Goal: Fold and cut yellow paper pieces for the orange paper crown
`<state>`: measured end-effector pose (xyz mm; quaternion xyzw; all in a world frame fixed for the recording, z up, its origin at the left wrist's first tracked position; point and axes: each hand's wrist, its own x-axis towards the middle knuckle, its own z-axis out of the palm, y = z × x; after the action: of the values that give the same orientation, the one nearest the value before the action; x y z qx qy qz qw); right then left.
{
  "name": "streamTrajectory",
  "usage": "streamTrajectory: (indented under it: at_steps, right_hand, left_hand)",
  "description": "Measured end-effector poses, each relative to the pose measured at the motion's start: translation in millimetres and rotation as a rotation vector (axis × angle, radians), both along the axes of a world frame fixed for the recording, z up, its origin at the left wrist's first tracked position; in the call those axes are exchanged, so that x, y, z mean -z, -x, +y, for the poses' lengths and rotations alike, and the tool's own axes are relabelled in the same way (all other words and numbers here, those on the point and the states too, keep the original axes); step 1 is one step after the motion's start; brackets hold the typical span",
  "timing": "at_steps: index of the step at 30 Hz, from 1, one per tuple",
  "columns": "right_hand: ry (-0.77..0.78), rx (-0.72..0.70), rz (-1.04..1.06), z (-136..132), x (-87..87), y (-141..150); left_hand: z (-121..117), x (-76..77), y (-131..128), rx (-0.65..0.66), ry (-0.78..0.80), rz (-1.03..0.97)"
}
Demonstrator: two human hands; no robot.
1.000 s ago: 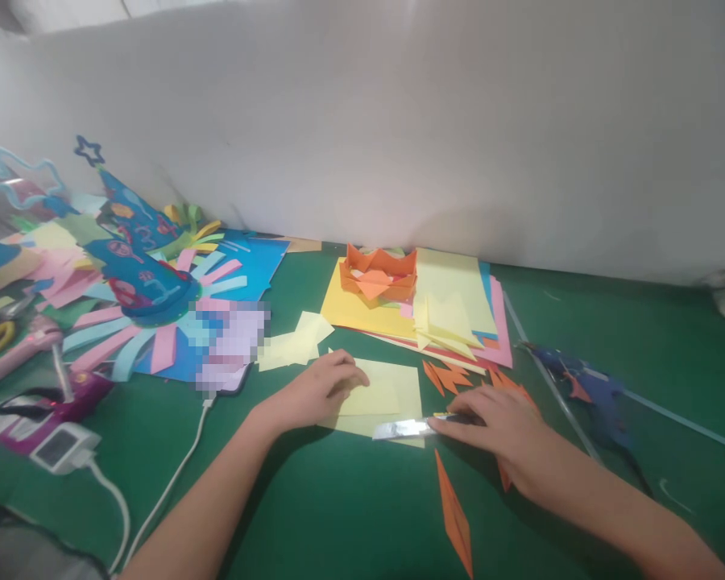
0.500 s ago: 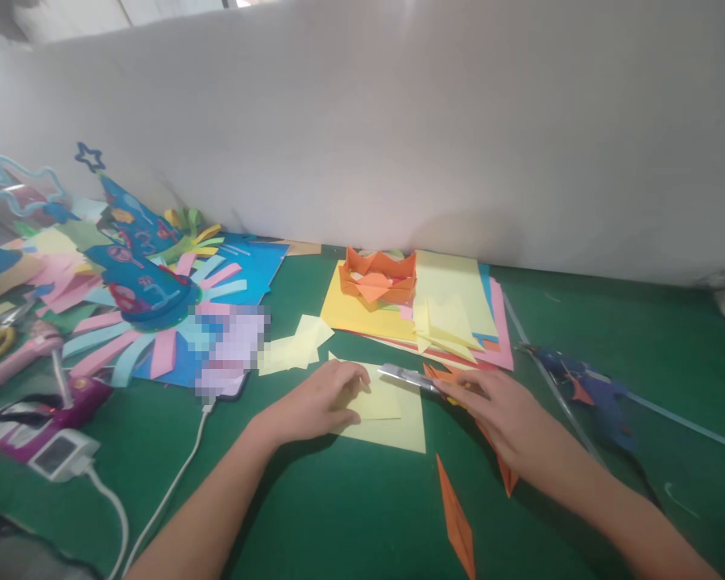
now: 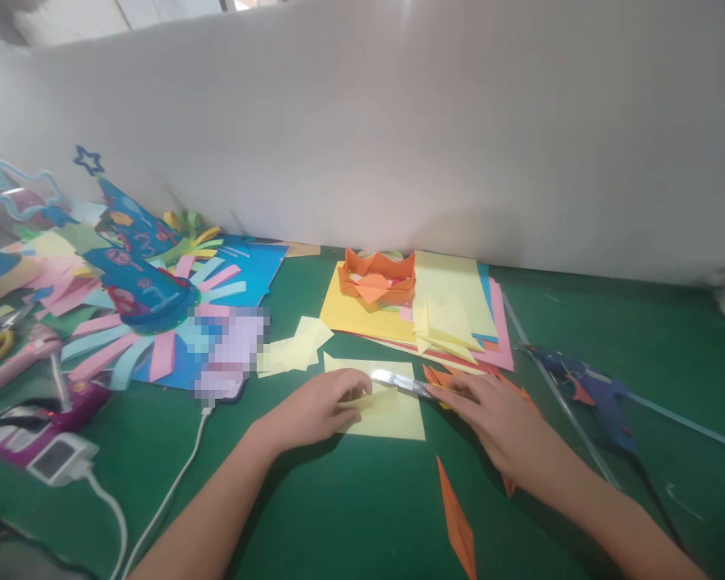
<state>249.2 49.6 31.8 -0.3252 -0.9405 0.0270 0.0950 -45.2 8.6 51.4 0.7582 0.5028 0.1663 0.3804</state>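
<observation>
My left hand (image 3: pixel 323 407) pinches a small pale-yellow paper piece (image 3: pixel 379 400) between thumb and fingers, its near edge tilted up. Beneath it a larger pale-yellow sheet (image 3: pixel 392 427) lies flat on the green table. My right hand (image 3: pixel 495 415) is closed round a snap-off utility knife (image 3: pixel 403 382), whose metal end points left over the sheet, close to my left fingertips. Folded orange paper pieces (image 3: pixel 438 375) lie partly hidden under and behind my right hand. Another long orange folded piece (image 3: pixel 457 515) rests nearer to me.
An orange paper crown (image 3: pixel 378 278) sits on stacked coloured paper (image 3: pixel 362 314) by the wall. Yellow scraps (image 3: pixel 296 346) lie left of my hand. Decorated blue cone hats (image 3: pixel 142 286) stand at left, near a white cable (image 3: pixel 175 475). A blue glue gun (image 3: pixel 592 399) lies at right.
My right hand has moved the knife slightly up and away from the sheet's near edge. My left hand has taken hold of the small yellow piece and tilted it up.
</observation>
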Motion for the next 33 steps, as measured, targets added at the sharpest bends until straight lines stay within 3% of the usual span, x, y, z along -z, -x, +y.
streamTrajectory:
  at_steps: [6, 15, 23, 33]
  right_hand:
    - [-0.028, -0.034, -0.007, 2, 4.6, 2]
    - [-0.031, -0.08, -0.039, 5, 5.7, 10]
    - [0.049, -0.125, -0.046, 5, -1.8, 22]
    - [0.073, -0.177, -0.029, -6, -2.6, 23]
  left_hand:
    - [3, 8.9, -1, -0.08, -0.134, 0.029]
    - [7, 7.4, 13, -0.015, -0.367, 0.117]
    - [9, 9.9, 20, 0.005, -0.223, 0.088]
    - [10, 5.5, 21, 0.003, -0.16, 0.108]
